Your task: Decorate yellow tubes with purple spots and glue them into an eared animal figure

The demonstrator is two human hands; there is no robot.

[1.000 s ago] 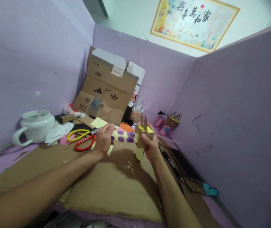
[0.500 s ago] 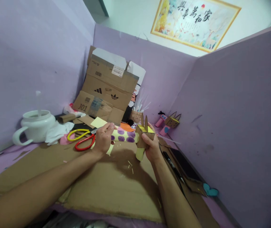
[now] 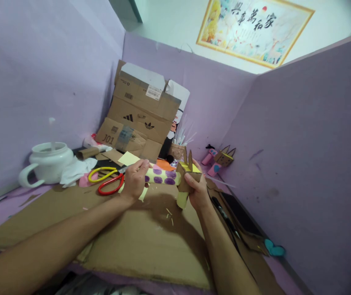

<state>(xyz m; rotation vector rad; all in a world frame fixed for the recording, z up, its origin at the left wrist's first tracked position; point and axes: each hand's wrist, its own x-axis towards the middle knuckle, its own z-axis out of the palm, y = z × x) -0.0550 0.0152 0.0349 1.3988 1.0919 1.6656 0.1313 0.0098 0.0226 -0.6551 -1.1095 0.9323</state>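
Note:
A cardboard animal figure (image 3: pixel 184 183) is held up between my two hands, above the cardboard sheet. Its yellow paper tube (image 3: pixel 162 176) with purple spots lies level, pointing left. A box-like head with two upright ears joins it on the right, and a plain yellow tube hangs below. My left hand (image 3: pixel 136 179) is closed round the tube's left end. The head sits in the grip of my right hand (image 3: pixel 198 186), thumb on its front; the other fingers are mostly hidden behind it. Scissors (image 3: pixel 111 187) with one red and one yellow handle lie just left of my left hand.
A white mug (image 3: pixel 50 162) stands at the left. Behind, a flattened cardboard box (image 3: pixel 141 119) leans on the wall, beside a pot of white sticks (image 3: pixel 178 150). A pink figure (image 3: pixel 221 157), a dark pen (image 3: pixel 224 213) and a teal heart (image 3: pixel 274 248) are at the right. Paper scraps dot the cardboard sheet (image 3: pixel 144 241).
Both hands keep the same hold on the figure. The whole view has shifted very slightly; nothing else visibly differs.

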